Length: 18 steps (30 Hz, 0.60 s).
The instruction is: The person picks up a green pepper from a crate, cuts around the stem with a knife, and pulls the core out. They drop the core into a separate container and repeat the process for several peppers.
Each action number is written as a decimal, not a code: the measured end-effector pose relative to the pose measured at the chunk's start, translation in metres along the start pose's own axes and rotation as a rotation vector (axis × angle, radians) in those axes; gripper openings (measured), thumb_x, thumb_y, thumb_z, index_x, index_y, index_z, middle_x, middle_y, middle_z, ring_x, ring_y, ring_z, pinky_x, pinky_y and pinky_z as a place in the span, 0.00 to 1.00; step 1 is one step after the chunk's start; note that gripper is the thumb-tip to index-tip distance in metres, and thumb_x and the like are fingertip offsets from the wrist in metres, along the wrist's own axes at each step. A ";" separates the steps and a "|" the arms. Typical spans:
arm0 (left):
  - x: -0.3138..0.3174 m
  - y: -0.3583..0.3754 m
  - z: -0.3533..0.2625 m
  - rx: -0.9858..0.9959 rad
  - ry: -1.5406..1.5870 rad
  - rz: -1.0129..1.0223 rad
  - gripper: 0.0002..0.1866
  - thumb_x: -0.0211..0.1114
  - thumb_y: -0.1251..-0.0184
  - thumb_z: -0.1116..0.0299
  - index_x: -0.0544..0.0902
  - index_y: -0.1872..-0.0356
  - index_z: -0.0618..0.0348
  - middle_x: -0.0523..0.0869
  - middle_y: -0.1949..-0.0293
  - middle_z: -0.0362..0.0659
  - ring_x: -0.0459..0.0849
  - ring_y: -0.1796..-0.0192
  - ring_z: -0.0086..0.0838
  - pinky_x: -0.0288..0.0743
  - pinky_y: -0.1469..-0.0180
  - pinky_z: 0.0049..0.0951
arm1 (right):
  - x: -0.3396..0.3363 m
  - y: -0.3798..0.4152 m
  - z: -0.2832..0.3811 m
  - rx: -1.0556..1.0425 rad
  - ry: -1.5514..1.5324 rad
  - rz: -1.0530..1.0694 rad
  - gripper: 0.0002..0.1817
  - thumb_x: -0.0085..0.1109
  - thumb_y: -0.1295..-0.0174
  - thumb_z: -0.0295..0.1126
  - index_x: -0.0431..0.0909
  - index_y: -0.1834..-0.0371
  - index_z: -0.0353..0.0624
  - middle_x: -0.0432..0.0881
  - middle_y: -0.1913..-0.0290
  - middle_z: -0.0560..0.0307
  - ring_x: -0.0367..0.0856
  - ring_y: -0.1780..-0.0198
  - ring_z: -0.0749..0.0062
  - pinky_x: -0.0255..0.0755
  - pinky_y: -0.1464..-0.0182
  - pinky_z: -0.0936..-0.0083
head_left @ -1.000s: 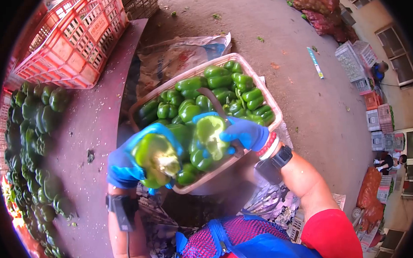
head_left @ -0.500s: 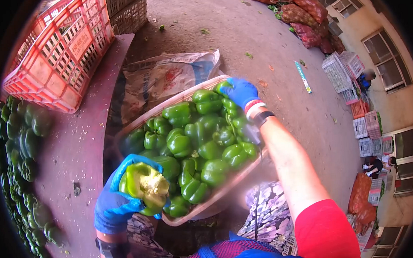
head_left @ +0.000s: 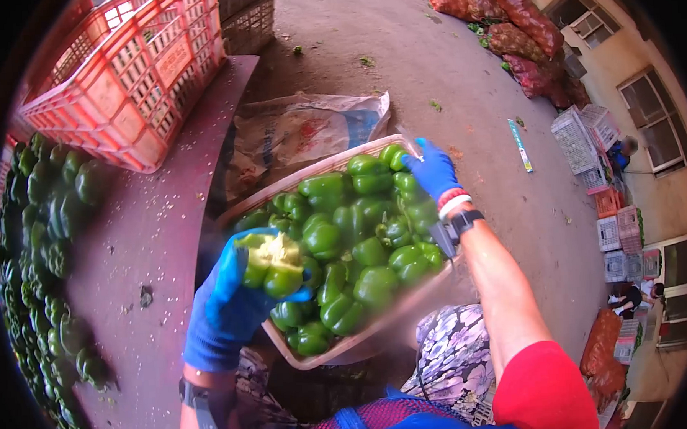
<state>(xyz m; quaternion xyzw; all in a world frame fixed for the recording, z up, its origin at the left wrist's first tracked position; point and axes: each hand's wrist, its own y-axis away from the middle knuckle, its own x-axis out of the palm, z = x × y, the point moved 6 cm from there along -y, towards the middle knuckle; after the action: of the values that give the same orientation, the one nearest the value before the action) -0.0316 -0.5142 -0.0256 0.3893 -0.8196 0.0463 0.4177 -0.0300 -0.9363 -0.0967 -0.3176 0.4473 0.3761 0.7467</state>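
My left hand (head_left: pixel 228 300), in a blue glove, grips a cut green pepper half (head_left: pixel 273 261) with its pale seed core showing, just over the near left corner of a tan basket (head_left: pixel 322 169). The basket is heaped with whole green peppers (head_left: pixel 360 237). At the basket's far right corner my right hand (head_left: pixel 432 169), also in a blue glove, reaches among the peppers; what its fingers hold is hidden.
A dark table (head_left: pixel 149 246) on the left carries a row of green peppers (head_left: pixel 45 227) and a red crate (head_left: pixel 134 66). A printed sack (head_left: pixel 301 132) lies behind the basket. Mesh sacks (head_left: pixel 519 30) and stacked crates (head_left: pixel 601 149) stand at the far right, where people work.
My right hand let go of the pepper half it held and reached out to the basket's far corner. My left hand kept its pepper half and lifted slightly right.
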 end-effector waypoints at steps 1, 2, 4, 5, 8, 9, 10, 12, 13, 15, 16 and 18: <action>0.000 -0.003 0.002 -0.047 0.103 0.005 0.33 0.55 0.23 0.42 0.72 0.34 0.62 0.83 0.44 0.54 0.85 0.44 0.49 0.83 0.43 0.54 | -0.013 0.016 0.019 0.087 -0.212 0.034 0.21 0.69 0.35 0.43 0.81 0.47 0.39 0.88 0.59 0.49 0.88 0.56 0.61 0.80 0.53 0.66; 0.000 -0.005 0.005 -0.093 0.201 0.009 0.31 0.54 0.21 0.44 0.73 0.35 0.63 0.83 0.44 0.54 0.85 0.43 0.49 0.82 0.42 0.55 | -0.016 0.038 0.043 0.142 -0.495 0.170 0.19 0.68 0.34 0.43 0.81 0.50 0.40 0.86 0.64 0.54 0.85 0.62 0.70 0.78 0.59 0.72; -0.001 -0.009 0.008 0.107 -0.085 0.019 0.24 0.60 0.25 0.57 0.74 0.37 0.63 0.83 0.42 0.53 0.84 0.40 0.46 0.78 0.34 0.50 | -0.003 0.090 0.082 0.283 -0.884 0.476 0.13 0.66 0.30 0.41 0.82 0.56 0.41 0.81 0.70 0.64 0.76 0.75 0.85 0.70 0.73 0.84; -0.006 -0.012 0.014 0.176 -0.274 0.002 0.23 0.60 0.28 0.62 0.74 0.37 0.63 0.82 0.41 0.53 0.83 0.39 0.45 0.76 0.33 0.48 | 0.000 0.120 0.107 0.324 -0.982 0.626 0.21 0.64 0.29 0.48 0.82 0.45 0.42 0.79 0.69 0.68 0.71 0.74 0.88 0.68 0.73 0.86; -0.001 -0.012 0.026 0.298 -0.567 0.089 0.16 0.65 0.37 0.73 0.80 0.47 0.59 0.81 0.43 0.50 0.82 0.41 0.41 0.76 0.37 0.37 | -0.019 0.177 0.171 0.214 -1.205 0.742 0.20 0.69 0.32 0.42 0.82 0.44 0.41 0.85 0.59 0.64 0.78 0.69 0.87 0.75 0.68 0.82; 0.003 -0.009 0.030 0.374 -0.671 0.148 0.15 0.67 0.40 0.76 0.82 0.50 0.57 0.80 0.43 0.49 0.82 0.42 0.40 0.76 0.39 0.33 | -0.022 0.181 0.188 -0.003 -1.180 0.632 0.20 0.71 0.33 0.41 0.82 0.45 0.41 0.85 0.61 0.65 0.78 0.68 0.86 0.75 0.67 0.81; 0.015 0.001 0.028 0.638 -1.017 0.280 0.12 0.70 0.43 0.79 0.84 0.57 0.56 0.80 0.45 0.48 0.83 0.45 0.39 0.77 0.42 0.31 | -0.024 0.184 0.195 -0.090 -1.130 0.606 0.20 0.71 0.34 0.42 0.82 0.47 0.41 0.85 0.62 0.64 0.79 0.68 0.84 0.76 0.67 0.79; 0.029 0.011 0.023 0.672 -1.094 0.271 0.13 0.75 0.50 0.84 0.84 0.66 0.55 0.80 0.49 0.48 0.82 0.52 0.40 0.77 0.49 0.29 | -0.026 0.189 0.200 -0.131 -1.010 0.631 0.20 0.72 0.35 0.45 0.82 0.51 0.41 0.85 0.64 0.61 0.81 0.68 0.77 0.77 0.65 0.75; 0.023 0.010 0.027 0.619 -1.091 0.251 0.13 0.76 0.52 0.83 0.83 0.67 0.56 0.79 0.50 0.49 0.82 0.53 0.42 0.77 0.49 0.29 | -0.025 0.190 0.199 -0.088 -0.937 0.685 0.20 0.72 0.36 0.47 0.82 0.53 0.41 0.85 0.65 0.58 0.82 0.69 0.73 0.78 0.64 0.73; 0.012 0.006 0.036 0.567 -1.151 0.193 0.14 0.76 0.53 0.83 0.82 0.67 0.57 0.80 0.52 0.50 0.82 0.53 0.44 0.78 0.50 0.30 | -0.025 0.188 0.205 -0.165 -0.674 0.645 0.22 0.72 0.38 0.51 0.81 0.58 0.41 0.85 0.66 0.50 0.84 0.68 0.60 0.78 0.63 0.67; 0.010 0.004 0.041 0.564 -1.216 0.156 0.14 0.76 0.52 0.82 0.82 0.66 0.57 0.80 0.52 0.51 0.82 0.53 0.45 0.78 0.50 0.31 | -0.024 0.186 0.207 -0.201 -0.543 0.621 0.24 0.72 0.39 0.52 0.81 0.61 0.41 0.85 0.67 0.46 0.85 0.68 0.53 0.79 0.63 0.64; -0.002 -0.002 0.052 0.571 -1.272 0.063 0.14 0.76 0.51 0.82 0.82 0.64 0.59 0.81 0.53 0.52 0.83 0.53 0.46 0.78 0.51 0.33 | -0.008 0.190 0.205 -0.314 -0.390 0.414 0.21 0.68 0.39 0.48 0.78 0.60 0.40 0.84 0.64 0.39 0.84 0.64 0.38 0.78 0.61 0.53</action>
<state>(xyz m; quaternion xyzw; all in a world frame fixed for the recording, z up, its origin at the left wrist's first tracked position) -0.0633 -0.5351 -0.0606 0.4113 -0.8718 0.0349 -0.2637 -0.1051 -0.6742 -0.0338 -0.2531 0.2876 0.6381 0.6679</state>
